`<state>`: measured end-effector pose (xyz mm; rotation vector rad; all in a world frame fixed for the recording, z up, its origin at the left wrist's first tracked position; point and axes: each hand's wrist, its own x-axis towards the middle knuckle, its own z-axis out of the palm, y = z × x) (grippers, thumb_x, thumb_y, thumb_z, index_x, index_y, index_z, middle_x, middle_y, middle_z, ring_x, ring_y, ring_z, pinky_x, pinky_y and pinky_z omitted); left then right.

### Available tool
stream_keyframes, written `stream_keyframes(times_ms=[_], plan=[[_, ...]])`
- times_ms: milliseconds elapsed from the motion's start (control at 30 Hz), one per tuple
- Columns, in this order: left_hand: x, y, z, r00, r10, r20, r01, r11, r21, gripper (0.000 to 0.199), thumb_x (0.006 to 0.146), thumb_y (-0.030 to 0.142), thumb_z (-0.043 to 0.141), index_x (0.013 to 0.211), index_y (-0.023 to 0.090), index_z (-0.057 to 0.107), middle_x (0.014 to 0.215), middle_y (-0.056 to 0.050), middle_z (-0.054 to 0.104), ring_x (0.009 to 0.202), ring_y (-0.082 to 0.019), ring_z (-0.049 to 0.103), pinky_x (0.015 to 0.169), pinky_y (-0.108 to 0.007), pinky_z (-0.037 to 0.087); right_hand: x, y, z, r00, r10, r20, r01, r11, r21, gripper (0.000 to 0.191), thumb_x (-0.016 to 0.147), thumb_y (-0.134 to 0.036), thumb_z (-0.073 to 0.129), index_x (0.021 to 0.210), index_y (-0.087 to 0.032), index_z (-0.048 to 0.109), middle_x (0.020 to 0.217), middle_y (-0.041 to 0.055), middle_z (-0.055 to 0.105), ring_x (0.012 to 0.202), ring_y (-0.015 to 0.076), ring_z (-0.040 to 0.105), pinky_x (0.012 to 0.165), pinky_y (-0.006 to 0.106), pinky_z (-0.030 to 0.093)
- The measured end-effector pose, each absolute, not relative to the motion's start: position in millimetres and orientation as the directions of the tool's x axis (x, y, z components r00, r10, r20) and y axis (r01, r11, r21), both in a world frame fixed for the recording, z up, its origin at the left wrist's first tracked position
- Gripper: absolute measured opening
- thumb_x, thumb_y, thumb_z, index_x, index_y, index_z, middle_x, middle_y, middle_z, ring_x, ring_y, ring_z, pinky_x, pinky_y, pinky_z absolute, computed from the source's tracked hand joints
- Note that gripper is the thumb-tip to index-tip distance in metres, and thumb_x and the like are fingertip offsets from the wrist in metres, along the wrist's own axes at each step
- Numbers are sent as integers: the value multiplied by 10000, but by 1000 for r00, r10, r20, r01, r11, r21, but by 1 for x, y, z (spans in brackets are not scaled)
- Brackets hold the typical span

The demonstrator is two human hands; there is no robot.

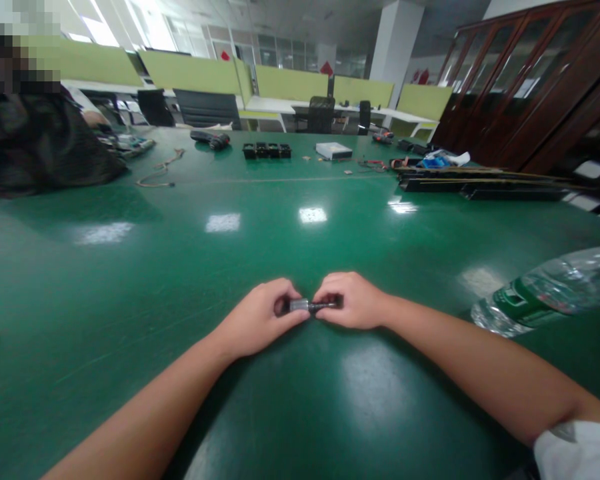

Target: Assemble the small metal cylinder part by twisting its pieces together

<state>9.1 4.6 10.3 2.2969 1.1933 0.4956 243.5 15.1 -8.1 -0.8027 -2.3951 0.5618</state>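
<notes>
Head view. The left hand [253, 322] is at the lower center of the frame. Its fingers are closed on a small silver cylinder [299, 305], with the thumb along the near side. Just to its right, the right hand [355, 300] has its fingers closed around a thin dark shaft [324, 306]. The cylinder and the shaft lie in line, end to end, roughly level across the frame and low over the green bench [300, 247].

Status: the cylinder and shaft meet between the two hands. Whether they are fixed together or only touching cannot be told, because the fingers cover part of the joint. Both are in the grip and neither is set down, so the handling is judged to be in progress; the amount done and the amount left cannot be read.

Surroundings: a clear bottle [537, 297] lies on its side at the right of the frame, beyond the right forearm. A row of black units [267, 151] and a white box [333, 151] sit at the upper center. Dark rails [515, 195] lie at the upper right. A person in dark clothing [40, 143] is at the upper left, beside a cord [155, 185].
</notes>
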Motion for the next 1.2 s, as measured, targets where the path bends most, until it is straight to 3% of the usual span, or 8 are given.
stream_keyframes(times_ms=[1200], plan=[[8,4,9,515,850,108,653,-471,593,275,834,458,642,822,185,620,679,14,589,620,-151,547,573,-245,390,250,20,-11,-626,696,351,494,703,-513,59,728,-173,708,781,-169,683,731,11,657,690,142,583,695,264,443]])
